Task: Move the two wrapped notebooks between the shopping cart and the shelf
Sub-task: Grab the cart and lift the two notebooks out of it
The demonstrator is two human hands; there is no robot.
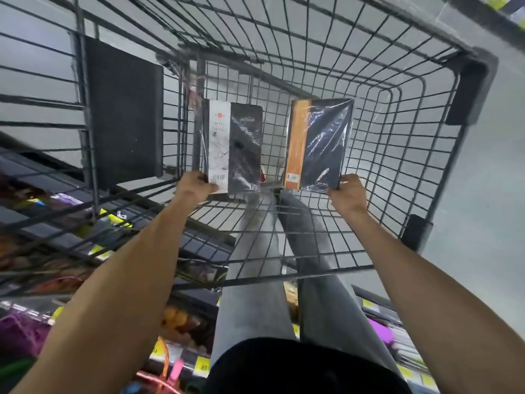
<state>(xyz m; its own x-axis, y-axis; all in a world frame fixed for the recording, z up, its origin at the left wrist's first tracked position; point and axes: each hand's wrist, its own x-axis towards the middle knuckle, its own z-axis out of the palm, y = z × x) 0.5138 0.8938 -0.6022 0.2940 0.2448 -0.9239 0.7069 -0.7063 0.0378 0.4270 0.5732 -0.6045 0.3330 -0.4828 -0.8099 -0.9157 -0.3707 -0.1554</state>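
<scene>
Head view: left hand (pixel 196 186) grips white-banded notebook (pixel 234 147), right hand (pixel 349 193) grips orange-banded notebook (pixel 319 146), within cart (pixel 468 89).

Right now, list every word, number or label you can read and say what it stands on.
"00", on a yellow shelf tag.
White-banded notebook in the left hand: print and barcode digits too blurred to read.
Orange-banded notebook in the right hand: small label and pale cover word too small to read.
Other yellow tags: blurred.
</scene>
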